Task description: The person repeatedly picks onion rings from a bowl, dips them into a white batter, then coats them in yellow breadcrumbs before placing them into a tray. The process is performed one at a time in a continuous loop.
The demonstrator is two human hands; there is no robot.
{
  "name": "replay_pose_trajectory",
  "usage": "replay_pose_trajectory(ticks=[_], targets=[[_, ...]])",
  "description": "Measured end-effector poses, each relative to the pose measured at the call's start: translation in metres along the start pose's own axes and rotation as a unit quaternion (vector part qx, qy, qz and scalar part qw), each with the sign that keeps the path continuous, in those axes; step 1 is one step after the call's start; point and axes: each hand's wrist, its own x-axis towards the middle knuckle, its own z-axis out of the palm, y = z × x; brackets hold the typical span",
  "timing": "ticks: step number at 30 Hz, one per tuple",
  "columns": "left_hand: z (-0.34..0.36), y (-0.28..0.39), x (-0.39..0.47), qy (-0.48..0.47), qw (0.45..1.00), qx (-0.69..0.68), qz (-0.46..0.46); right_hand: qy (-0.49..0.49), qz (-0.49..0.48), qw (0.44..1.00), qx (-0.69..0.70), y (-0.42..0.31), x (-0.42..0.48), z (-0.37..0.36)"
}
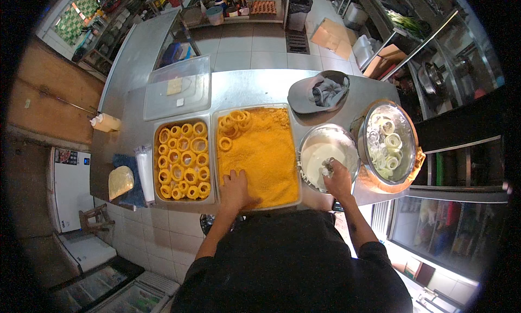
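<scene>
My left hand (236, 191) rests with fingers spread on the near left part of the orange breadcrumbs (260, 158), which fill a shallow tray. Several coated onion rings (234, 123) lie at that tray's far left corner. My right hand (338, 178) is over a steel bowl of white batter (317, 154), its fingertips coated and bent together; whether they hold a ring cannot be told. To the left, a tray (156, 162) holds rows of crumbed rings. At the right, a steel bowl (401, 113) contains pale raw onion rings (392, 141).
Beyond the trays lie a clear plastic lid (154, 97) and a grey cap (301, 97). A squeeze bottle (106, 122), a bag of yellowish crumbs (121, 182) and a rolled plastic pack (145, 174) are at the left. The onion bowl stands on a round wooden board (368, 182).
</scene>
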Motion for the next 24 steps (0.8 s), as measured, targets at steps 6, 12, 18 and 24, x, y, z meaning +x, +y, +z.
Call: replay_pose_trajectory(ticks=[6,12,18,24], targets=[[0.035,-0.010,0.012,0.032,0.998,-0.055,-0.009,0.000,-0.019,1.000,-0.017,-0.001,0.001,0.000],[0.045,-0.012,0.028,0.114,0.979,-0.165,0.038,-0.013,0.005,1.000,-0.012,0.000,0.001,0.000],[0.012,-0.006,0.048,0.142,0.936,-0.289,0.144,-0.008,-0.002,1.000,-0.023,-0.001,0.001,-0.002],[0.016,0.026,0.073,0.197,0.961,-0.144,0.128,0.013,-0.004,1.000,-0.004,-0.002,-0.001,0.000]])
